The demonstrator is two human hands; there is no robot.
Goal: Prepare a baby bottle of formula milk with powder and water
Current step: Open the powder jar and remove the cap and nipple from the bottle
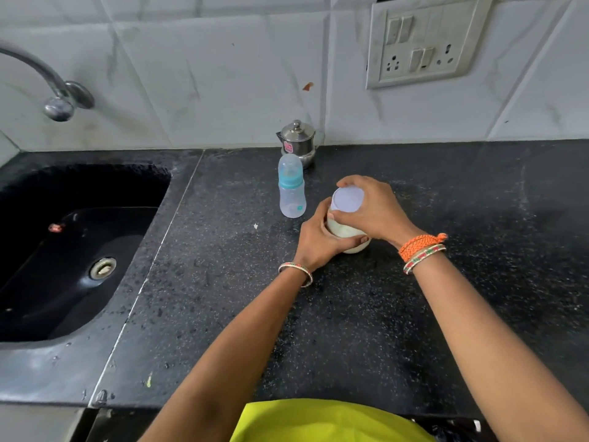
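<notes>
**Desk:** Where are the hands?

**Me:** Both are on the powder jar (350, 237), which stands on the black speckled table (478, 218) a little right of centre. My left hand (318, 237) comes in from 7 o'clock, forearm stretched long across the table, and its fingers curl round the jar's lower body from the 9 o'clock side, fingertips showing under the front. My right hand (373, 208) arches over from 4 o'clock, wrist raised, fingers and thumb clasped round the rim of the white lid (348, 200).

**Desk:** Is the lid off?

**Me:** I can't tell. It looks tipped toward the camera, but the fingers hide the seam. Pale powder shows through the jar wall below it.

**Desk:** And the bottle?

**Me:** The baby bottle (291, 191) stands upright at 10 o'clock from the jar, near it but apart, clear cap on over a blue collar. Nothing touches it. Just behind it at 12 o'clock, against the tiled wall, sits a small steel pot (298, 140) with its lid on.

**Desk:** Anything else?

**Me:** The sink (95, 186) is well off at 9 o'clock, with the tap (54, 90) above it, and a switchboard (424, 43) is on the wall at 1 o'clock. Bangles are on both wrists.
</notes>
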